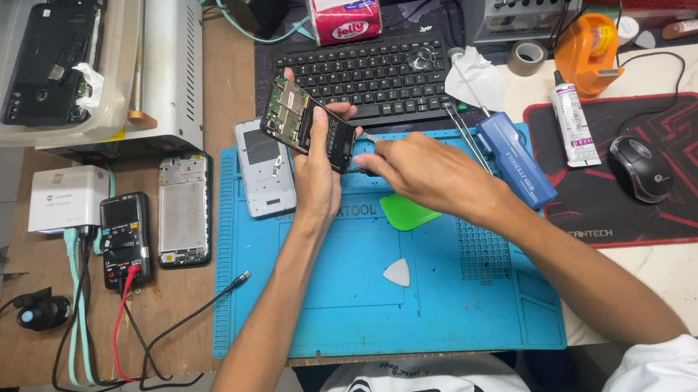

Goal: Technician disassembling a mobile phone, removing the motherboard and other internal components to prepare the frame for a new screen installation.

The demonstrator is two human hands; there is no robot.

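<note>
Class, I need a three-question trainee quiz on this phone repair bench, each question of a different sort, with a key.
1. True or false: the left hand holds the opened phone above the blue mat.
2. Which lies on the mat nearest the right hand? A) green pick B) mouse C) multimeter
3. Fill in: the white pick lies on the ____ mat.

Key: 1 true; 2 A; 3 blue.
</note>
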